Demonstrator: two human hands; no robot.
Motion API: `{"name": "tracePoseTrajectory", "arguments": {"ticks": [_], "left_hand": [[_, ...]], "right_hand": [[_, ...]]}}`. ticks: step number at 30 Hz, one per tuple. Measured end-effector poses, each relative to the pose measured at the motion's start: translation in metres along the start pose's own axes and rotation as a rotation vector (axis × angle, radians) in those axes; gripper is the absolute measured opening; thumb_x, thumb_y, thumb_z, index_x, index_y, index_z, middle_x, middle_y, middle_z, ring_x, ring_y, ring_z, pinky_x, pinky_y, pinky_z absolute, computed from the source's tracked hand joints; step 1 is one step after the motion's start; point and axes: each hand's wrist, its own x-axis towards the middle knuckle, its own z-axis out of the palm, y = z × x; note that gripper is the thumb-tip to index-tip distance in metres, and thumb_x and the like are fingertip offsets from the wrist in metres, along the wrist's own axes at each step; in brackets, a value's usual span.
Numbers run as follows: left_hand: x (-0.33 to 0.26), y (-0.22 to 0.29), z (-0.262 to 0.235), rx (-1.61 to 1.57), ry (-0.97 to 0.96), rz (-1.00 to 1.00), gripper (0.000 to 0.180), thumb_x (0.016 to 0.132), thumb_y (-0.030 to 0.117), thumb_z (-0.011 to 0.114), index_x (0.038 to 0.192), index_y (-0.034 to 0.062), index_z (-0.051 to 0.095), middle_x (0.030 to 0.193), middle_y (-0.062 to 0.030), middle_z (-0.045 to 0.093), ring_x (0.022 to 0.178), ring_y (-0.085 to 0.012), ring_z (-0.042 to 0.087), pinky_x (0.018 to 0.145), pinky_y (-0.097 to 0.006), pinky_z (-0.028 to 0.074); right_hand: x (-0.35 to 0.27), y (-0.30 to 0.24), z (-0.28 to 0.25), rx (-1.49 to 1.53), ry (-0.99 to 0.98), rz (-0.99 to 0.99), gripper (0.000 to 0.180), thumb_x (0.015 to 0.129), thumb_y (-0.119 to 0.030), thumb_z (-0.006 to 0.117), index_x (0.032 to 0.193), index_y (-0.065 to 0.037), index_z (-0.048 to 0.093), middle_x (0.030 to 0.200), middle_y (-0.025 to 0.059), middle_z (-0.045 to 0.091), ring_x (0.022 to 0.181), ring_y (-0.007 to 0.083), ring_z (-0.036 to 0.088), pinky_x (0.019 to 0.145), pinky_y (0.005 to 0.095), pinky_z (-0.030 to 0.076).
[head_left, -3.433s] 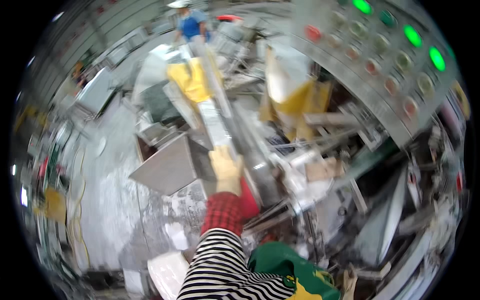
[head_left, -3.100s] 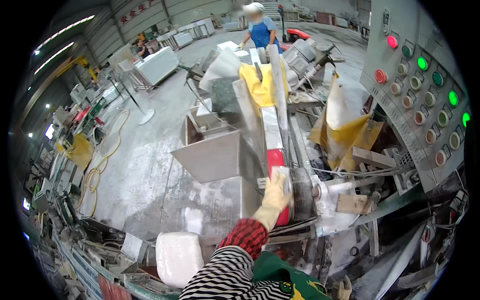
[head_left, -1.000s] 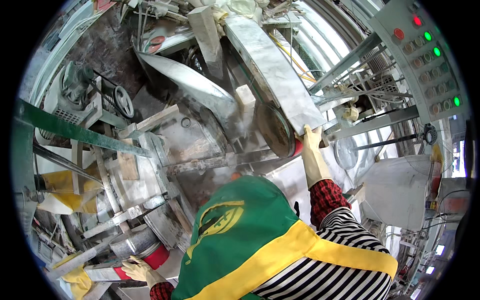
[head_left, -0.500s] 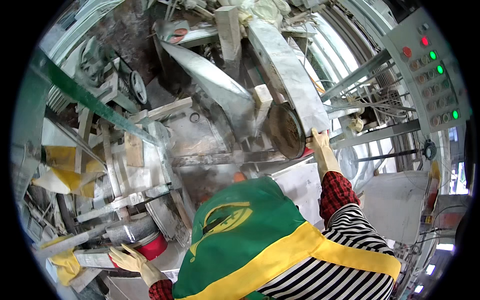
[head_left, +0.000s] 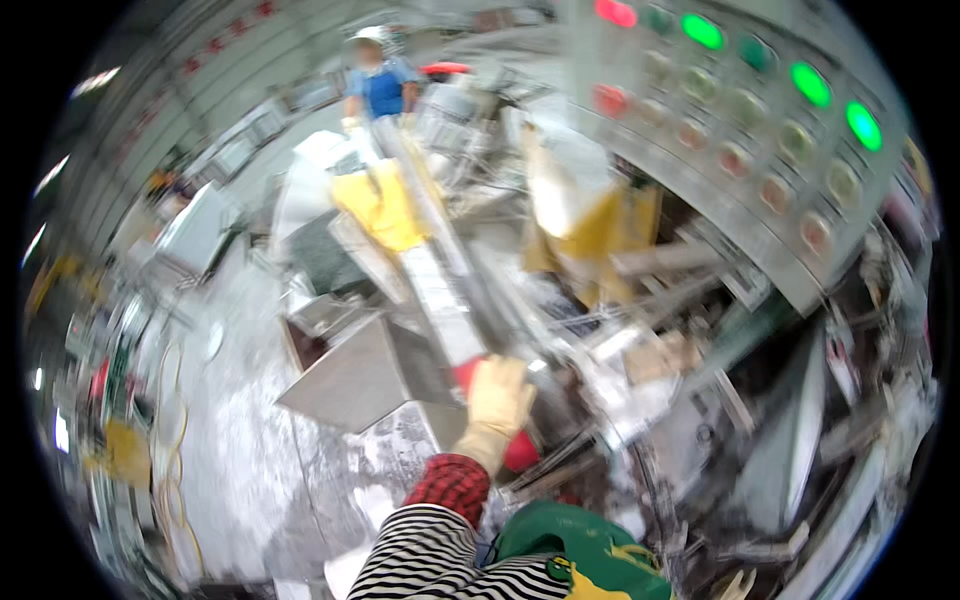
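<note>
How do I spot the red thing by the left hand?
Find the big grey control panel at the upper right. Go down and left to the gloved left hand; the red band shows right beside it. It is plain red, unlike the checked sleeve below.

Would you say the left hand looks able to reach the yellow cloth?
Probably not without leaning: the yellow cloth lies well beyond the left hand, at the red band, though the pale strip between them looks uncovered.
</note>
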Motion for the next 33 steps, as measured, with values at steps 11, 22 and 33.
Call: {"name": "tracePoseTrajectory", "arguments": {"ticks": [11,22,33], "left_hand": [[-0.028,-0.009,-0.021,-0.020,-0.074,-0.047,0.049,0.082,0.030,0.070,0.120,0.0029,0.055,0.120,-0.0165,0.053,0.113,-0.0381,0.048,0.096,-0.047,0.040],[-0.077,0.006,-0.021,0.164,-0.219,-0.147,0.071,0.085,0.044,0.070,0.139,0.0043,0.046,0.143,-0.0220,0.045,0.132,-0.0430,0.042,0.111,-0.054,0.034],[-0.078,0.016,-0.016,0.203,-0.336,-0.155,0.069,0.084,0.045,0.070,0.137,0.0080,0.046,0.146,-0.0225,0.040,0.135,-0.0436,0.038,0.113,-0.055,0.031]], "right_hand": [[0.012,-0.058,0.219,-0.119,-0.927,-0.165,0.054,0.097,-0.011,0.060,0.148,-0.007,0.043,0.090,0.0216,0.071,0.074,0.0243,0.071,0.066,0.0364,0.060],[0.013,-0.013,0.204,-0.073,-0.980,0.041,0.060,0.096,-0.006,0.059,0.151,-0.005,0.037,0.083,0.0168,0.066,0.066,0.0224,0.065,0.062,0.0371,0.058],[0.021,0.007,0.145,-0.108,-0.861,-0.035,0.057,0.095,-0.029,0.064,0.145,-0.007,0.048,0.115,0.0168,0.064,0.101,0.0290,0.063,0.086,0.0394,0.053]]}}
